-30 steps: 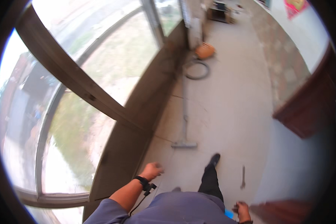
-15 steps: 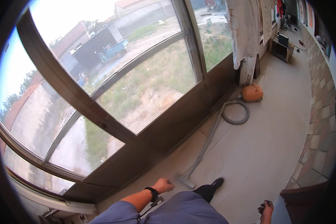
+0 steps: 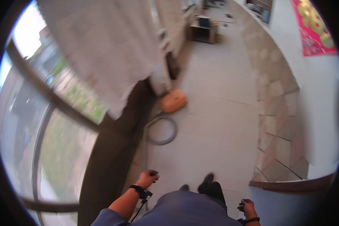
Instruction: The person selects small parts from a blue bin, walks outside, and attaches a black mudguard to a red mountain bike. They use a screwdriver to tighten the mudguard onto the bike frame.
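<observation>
My left hand (image 3: 147,179) hangs at my left side, its fingers loosely bent and apart with nothing in them. A dark band circles that wrist. My right hand (image 3: 247,208) hangs low at my right, loosely curled and empty. An orange vacuum cleaner (image 3: 173,101) rests on the floor ahead, close to the dark panel under the windows. Its grey hose (image 3: 164,143) lies in a loop, and the straight tube (image 3: 145,150) runs back toward my left hand. I see no contact between them. The floor head is hidden behind my left arm and body.
Windows with a dark lower panel (image 3: 115,147) line the left, partly behind a pale hanging cloth (image 3: 105,49). A stone-patterned wall base (image 3: 278,124) borders the right, above a dark red ledge (image 3: 290,185). Farther along the tiled floor (image 3: 218,124) stands a small cabinet (image 3: 202,32).
My view has turned right along the passage, so the vacuum cleaner appears farther left in it. More of the right wall shows. Both hands stay empty.
</observation>
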